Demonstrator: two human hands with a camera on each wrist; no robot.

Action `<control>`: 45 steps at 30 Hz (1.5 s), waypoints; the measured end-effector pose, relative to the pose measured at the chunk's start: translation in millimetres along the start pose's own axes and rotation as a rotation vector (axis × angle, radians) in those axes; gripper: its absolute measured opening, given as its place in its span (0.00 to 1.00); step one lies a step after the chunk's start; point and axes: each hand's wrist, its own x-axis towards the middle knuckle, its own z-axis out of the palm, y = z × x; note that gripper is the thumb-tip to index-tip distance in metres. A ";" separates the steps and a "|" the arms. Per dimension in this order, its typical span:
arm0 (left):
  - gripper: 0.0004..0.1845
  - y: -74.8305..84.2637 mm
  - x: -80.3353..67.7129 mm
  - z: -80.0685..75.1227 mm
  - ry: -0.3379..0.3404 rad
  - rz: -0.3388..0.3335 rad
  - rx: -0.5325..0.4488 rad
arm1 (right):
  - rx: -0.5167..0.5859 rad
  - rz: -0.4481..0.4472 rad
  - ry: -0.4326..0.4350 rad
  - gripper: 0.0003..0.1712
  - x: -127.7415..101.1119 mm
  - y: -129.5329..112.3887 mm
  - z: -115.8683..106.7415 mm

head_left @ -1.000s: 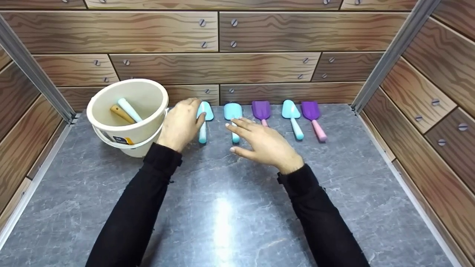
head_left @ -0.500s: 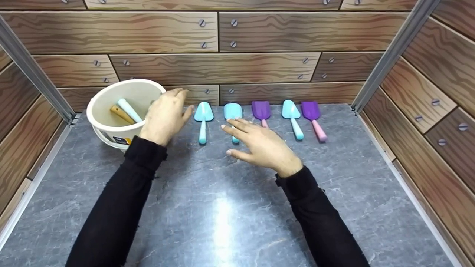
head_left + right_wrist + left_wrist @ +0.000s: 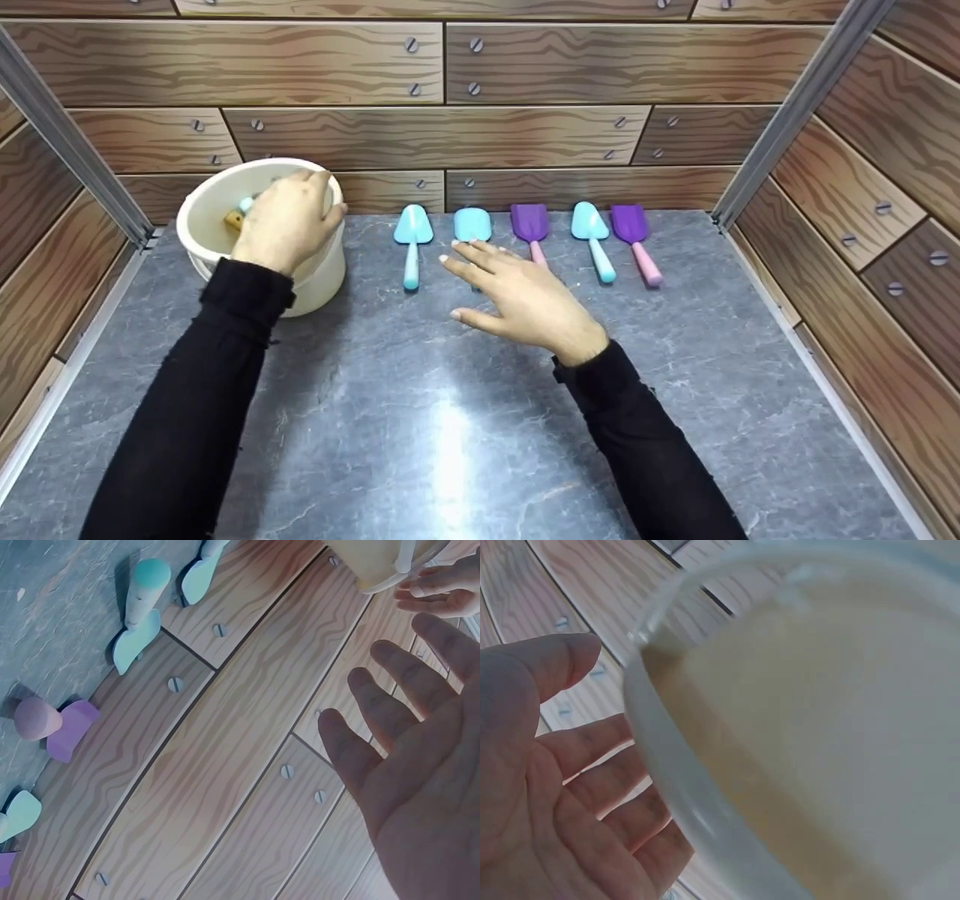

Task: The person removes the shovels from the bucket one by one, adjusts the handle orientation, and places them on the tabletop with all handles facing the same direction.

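Observation:
My left hand [image 3: 283, 222] is over the near side of the cream bucket [image 3: 202, 244], fingers loosely bent and holding nothing. In the left wrist view its fingers [image 3: 592, 780] lie beside the bucket's rim [image 3: 705, 817]. Inside the bucket the ends of a wooden handle [image 3: 234, 219] and a light blue handle [image 3: 246, 204] show; the rest is hidden behind the hand. My right hand [image 3: 529, 300] has its fingers spread and hovers in front of a turquoise scoop [image 3: 472, 223], covering most of its handle. The nearest tool on its left is a turquoise pointed trowel [image 3: 413, 225].
Right of these lie a purple scoop with a pink handle [image 3: 530, 222], another turquoise trowel [image 3: 589, 222] and a darker purple scoop [image 3: 628, 222], all in a row along the wood-patterned back wall [image 3: 435, 139]. Side walls bound the grey marbled table [image 3: 375, 450].
My left hand has moved left from the first trowel to above the bucket, uncovering that trowel. My right hand has drifted slightly left and down. The tools stay in place.

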 end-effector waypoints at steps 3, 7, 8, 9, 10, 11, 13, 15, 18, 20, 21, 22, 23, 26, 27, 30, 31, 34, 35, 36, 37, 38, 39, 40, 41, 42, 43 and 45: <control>0.30 -8.5 0.8 -5.5 -0.014 -0.017 0.020 | -0.005 -0.006 -0.006 0.46 0.8 -2.4 -0.4; 0.27 -19.5 0.7 -12.1 -0.036 -0.042 0.023 | -0.005 -0.013 -0.021 0.45 1.1 -6.2 -0.9; 0.27 -22.4 0.7 -13.7 -0.046 -0.049 0.020 | -0.006 -0.014 -0.026 0.45 1.0 -7.0 -0.7; 0.27 -25.3 1.0 -15.0 -0.059 -0.058 0.016 | -0.006 -0.015 -0.029 0.45 0.9 -8.0 -0.5; 0.27 -27.9 1.4 -16.5 -0.071 -0.067 0.016 | -0.006 -0.017 -0.033 0.45 1.0 -8.7 -0.3; 0.28 -30.3 1.8 -18.0 -0.083 -0.077 0.015 | -0.007 -0.017 -0.036 0.45 1.0 -9.4 0.1; 0.28 -35.4 2.5 -21.0 -0.101 -0.089 0.013 | -0.008 -0.023 -0.040 0.46 1.6 -11.0 1.2; 0.28 -40.1 3.2 -23.4 -0.106 -0.091 0.007 | -0.005 -0.029 -0.038 0.46 2.2 -13.2 2.2; 0.30 -47.4 4.3 -26.3 -0.121 -0.089 0.005 | -0.003 -0.040 -0.038 0.46 2.8 -17.4 3.4; 0.31 -52.5 4.8 -27.9 -0.141 -0.102 0.008 | -0.007 -0.048 -0.036 0.47 3.0 -20.8 3.9; 0.31 -55.3 4.8 -28.6 -0.153 -0.112 0.010 | -0.010 -0.053 -0.035 0.47 3.0 -22.5 3.9; 0.31 -58.2 4.8 -29.3 -0.164 -0.121 0.012 | -0.012 -0.059 -0.035 0.47 3.0 -24.1 4.0; 0.32 -61.1 4.6 -29.9 -0.173 -0.129 0.014 | -0.018 -0.062 -0.037 0.48 3.1 -25.8 4.1; 0.31 -69.6 3.3 -31.3 -0.191 -0.143 0.003 | -0.030 -0.081 -0.037 0.48 3.6 -30.5 4.7; 0.31 -72.2 2.7 -31.7 -0.197 -0.148 -0.002 | -0.038 -0.089 -0.034 0.48 3.8 -31.8 5.1; 0.32 -79.0 0.5 -33.0 -0.212 -0.170 -0.013 | -0.066 -0.117 -0.020 0.47 5.0 -35.8 7.4; 0.33 -81.0 -0.4 -33.5 -0.220 -0.185 -0.017 | -0.076 -0.130 -0.013 0.47 5.6 -37.0 8.5; 0.35 -85.7 -1.8 -35.0 -0.256 -0.217 -0.022 | -0.107 -0.168 0.015 0.47 7.1 -40.5 12.0; 0.36 -87.0 -2.1 -35.3 -0.268 -0.222 -0.023 | -0.115 -0.181 0.026 0.47 7.8 -41.6 13.3; 0.36 -88.2 -2.5 -35.5 -0.278 -0.226 -0.024 | -0.122 -0.193 0.038 0.47 8.3 -42.8 14.6; 0.35 -89.2 -3.0 -35.5 -0.285 -0.225 -0.024 | -0.128 -0.200 0.051 0.47 8.7 -43.9 15.8; 0.34 -90.2 -3.6 -35.5 -0.288 -0.225 -0.023 | -0.135 -0.205 0.066 0.47 9.1 -44.8 17.4; 0.32 -91.3 -4.4 -35.2 -0.287 -0.225 -0.022 | -0.140 -0.208 0.083 0.47 9.6 -45.5 19.2; 0.29 -92.4 -5.2 -34.8 -0.284 -0.224 -0.020 | -0.144 -0.209 0.099 0.47 10.3 -46.4 20.9; 0.26 -93.2 -5.8 -34.4 -0.282 -0.224 -0.018 | -0.148 -0.208 0.113 0.47 10.9 -47.1 22.6; 0.23 -94.0 -6.4 -34.0 -0.280 -0.224 -0.017 | -0.152 -0.205 0.123 0.47 11.0 -47.9 23.9; 0.21 -94.7 -6.8 -33.6 -0.278 -0.225 -0.015 | -0.157 -0.203 0.131 0.46 11.3 -48.4 25.6; 0.20 -95.9 -6.8 -32.8 -0.282 -0.223 -0.012 | -0.159 -0.199 0.133 0.46 11.8 -49.3 28.4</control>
